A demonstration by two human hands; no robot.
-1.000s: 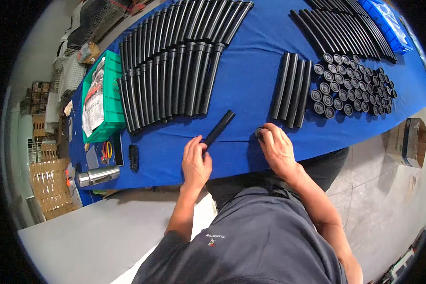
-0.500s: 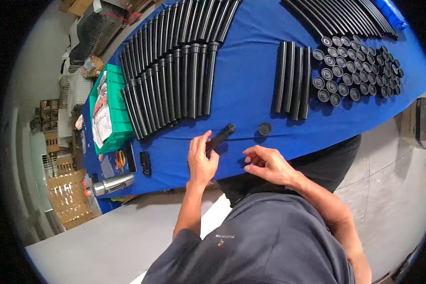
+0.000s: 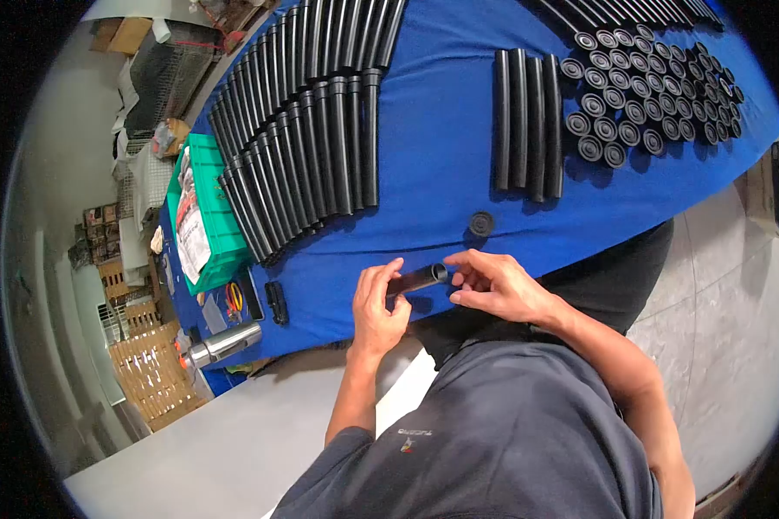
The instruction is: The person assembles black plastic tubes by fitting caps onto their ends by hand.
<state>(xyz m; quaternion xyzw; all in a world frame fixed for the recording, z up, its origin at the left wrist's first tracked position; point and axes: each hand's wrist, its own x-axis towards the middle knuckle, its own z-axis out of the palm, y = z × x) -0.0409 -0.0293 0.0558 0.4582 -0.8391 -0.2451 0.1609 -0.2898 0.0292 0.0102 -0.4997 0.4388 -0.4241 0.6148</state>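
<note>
My left hand (image 3: pixel 378 313) is closed around a short black tube (image 3: pixel 417 281), whose hollow end points right and slightly up. Just off that open end is my right hand (image 3: pixel 502 288), its thumb and forefinger apart and its other fingers curled. The right fingertips are right at the tube's rim. On the blue cloth (image 3: pixel 433 164) beyond both hands lies a single round black cap (image 3: pixel 481 224) with a ringed face.
Rows of black tubes with collars (image 3: pixel 320 147) fill the left side. Several plain tubes (image 3: pixel 528 125) and many round caps (image 3: pixel 640 95) lie right. A green crate (image 3: pixel 225 227), pliers (image 3: pixel 234 297) and a steel flask (image 3: pixel 225 344) stand at the left edge.
My left hand has turned the tube from slanting away to nearly level, with its open end toward my right hand. The hands are closer together, and the whole view has shifted slightly.
</note>
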